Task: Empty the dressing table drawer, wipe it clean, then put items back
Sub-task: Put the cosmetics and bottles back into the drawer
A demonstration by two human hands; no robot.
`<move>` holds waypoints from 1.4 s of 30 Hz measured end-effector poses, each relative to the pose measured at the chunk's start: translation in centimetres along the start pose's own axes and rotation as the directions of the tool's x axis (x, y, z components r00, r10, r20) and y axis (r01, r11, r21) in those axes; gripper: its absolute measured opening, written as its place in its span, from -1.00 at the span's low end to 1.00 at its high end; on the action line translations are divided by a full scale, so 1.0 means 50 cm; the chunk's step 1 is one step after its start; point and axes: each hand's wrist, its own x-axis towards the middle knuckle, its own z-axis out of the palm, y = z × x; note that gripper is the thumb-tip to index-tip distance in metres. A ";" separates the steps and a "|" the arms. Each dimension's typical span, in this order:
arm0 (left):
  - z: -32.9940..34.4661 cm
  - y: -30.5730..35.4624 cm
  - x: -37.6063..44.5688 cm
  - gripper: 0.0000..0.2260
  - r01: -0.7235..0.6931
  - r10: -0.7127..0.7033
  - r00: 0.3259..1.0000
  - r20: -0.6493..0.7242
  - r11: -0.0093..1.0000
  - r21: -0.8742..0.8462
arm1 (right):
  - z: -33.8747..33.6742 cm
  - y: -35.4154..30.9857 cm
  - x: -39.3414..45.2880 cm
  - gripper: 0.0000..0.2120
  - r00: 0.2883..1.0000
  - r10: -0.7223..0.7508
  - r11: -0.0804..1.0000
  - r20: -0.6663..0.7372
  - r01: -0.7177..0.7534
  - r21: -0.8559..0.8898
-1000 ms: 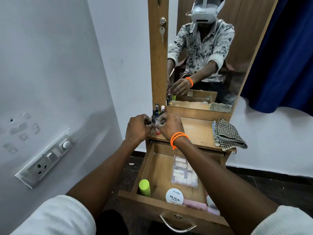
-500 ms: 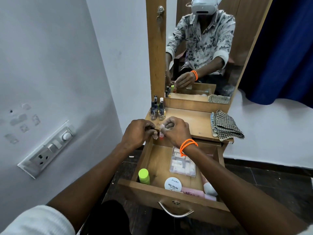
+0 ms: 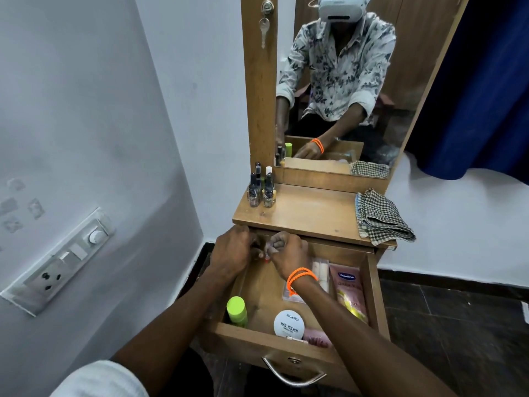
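The wooden drawer (image 3: 375, 287) stands pulled out below the dressing table top (image 3: 309, 213). Over its back left corner my left hand (image 3: 232, 253) and right hand (image 3: 286, 253) meet, both with curled fingers round small nail polish bottles; a red one (image 3: 266, 259) shows between them. Inside the drawer lie a green-capped bottle (image 3: 237, 310), a round white nail polish remover tub (image 3: 289, 323), a pink Vaseline tube (image 3: 350, 293) and a clear plastic box (image 3: 320, 270), partly hidden by my right wrist. Several nail polish bottles (image 3: 261, 189) stand at the top's back left.
A folded checked cloth (image 3: 380, 217) lies on the right of the table top. The mirror (image 3: 343, 81) rises behind it, with a key (image 3: 264, 27) in the wooden frame. A switch panel (image 3: 60, 262) is on the left wall, a blue curtain (image 3: 486, 81) on the right.
Both hands moved together from the bottles on the table top toward me and down over the drawer's back left corner, carrying small bottles. Several bottles stayed on the top.
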 end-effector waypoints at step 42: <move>-0.109 0.011 0.131 -0.75 0.116 -0.177 0.955 -0.240 0.962 -0.248 | -0.078 -0.157 0.128 -0.71 0.944 -0.331 0.873 -0.023 0.296 -0.388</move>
